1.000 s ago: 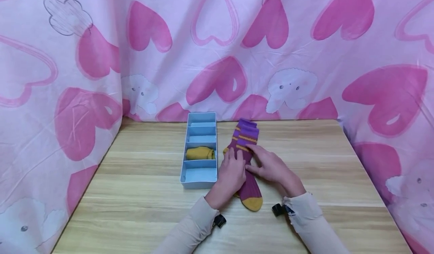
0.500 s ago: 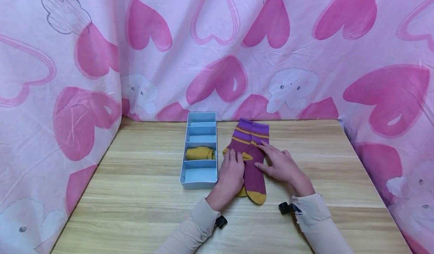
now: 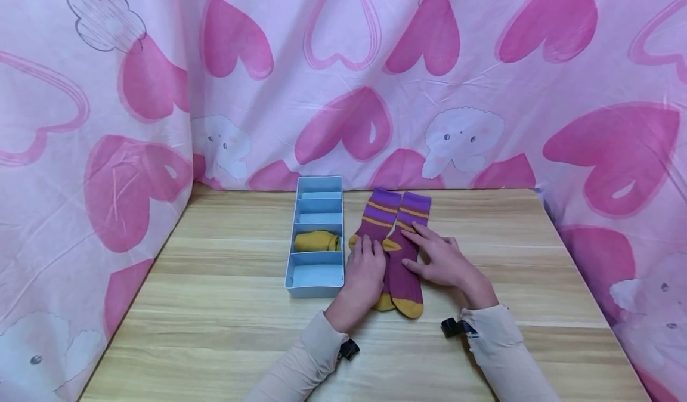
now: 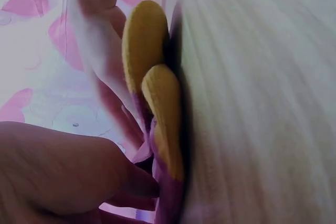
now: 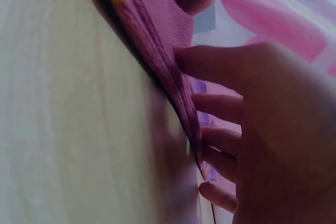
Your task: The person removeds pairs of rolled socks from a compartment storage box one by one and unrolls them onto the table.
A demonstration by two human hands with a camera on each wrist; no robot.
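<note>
Two maroon socks with purple striped cuffs and mustard heels and toes lie flat side by side on the table, cuffs toward the back. My left hand [image 3: 366, 272] rests on the left sock [image 3: 377, 223], covering part of its foot. On the right sock [image 3: 406, 277], my right hand [image 3: 442, 259] presses lightly with extended fingers and thumb. The right wrist view shows those fingertips touching the knit of the maroon sock [image 5: 157, 40]. In the left wrist view, both mustard toes [image 4: 144, 45] overlap slightly near my left hand [image 4: 68, 171].
Just left of the socks stands a light blue divided box [image 3: 315, 275]. A rolled mustard sock [image 3: 316, 241] fills one of its compartments. The wooden table [image 3: 214, 306] meets a pink heart-patterned curtain [image 3: 247, 121] at the back and sides.
The right sock has slid to the right from on top of the left one, so the cuffs now lie apart. My right hand moved right with it; my left hand stayed nearly in place.
</note>
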